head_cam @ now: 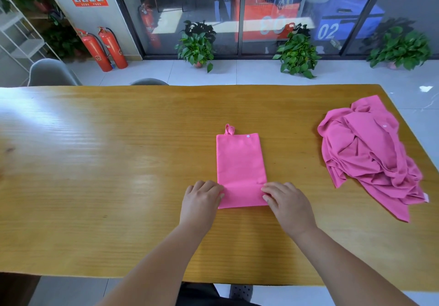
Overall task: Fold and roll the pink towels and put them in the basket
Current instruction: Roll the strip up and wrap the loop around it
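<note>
The folded pink towel (pixel 240 163) is laid flat on the tabletop (pixel 95 163), a little right of the frame's centre. It forms a narrow strip whose long axis runs from the lower part of the frame toward the upper part, away from the person. Its hanging loop (pixel 229 129) and a white snap (pixel 248 136) are seen at the upper end. The lower end is already turned over once, and a crease is seen across the strip just above the hands.

That turned end is held at both sides. Its left edge is gripped by the curled fingers of the left hand (pixel 202 197), and its right edge is pinched by the right hand (pixel 288 202). The two hands are equally near, one at each lower corner, so the roll is judged to run upward in the frame, along the strip toward the loop.

One folded towel is counted. One crumpled heap of pink towels (pixel 370 158) is seen at the right of the frame, well apart from both hands and nearer the right one; how many lie in it cannot be told. No basket is seen. Beyond the tabletop, three potted plants (pixel 197 46) are counted across the upper part of the frame, and two fire extinguishers (pixel 111 46) are set side by side at the upper left.
</note>
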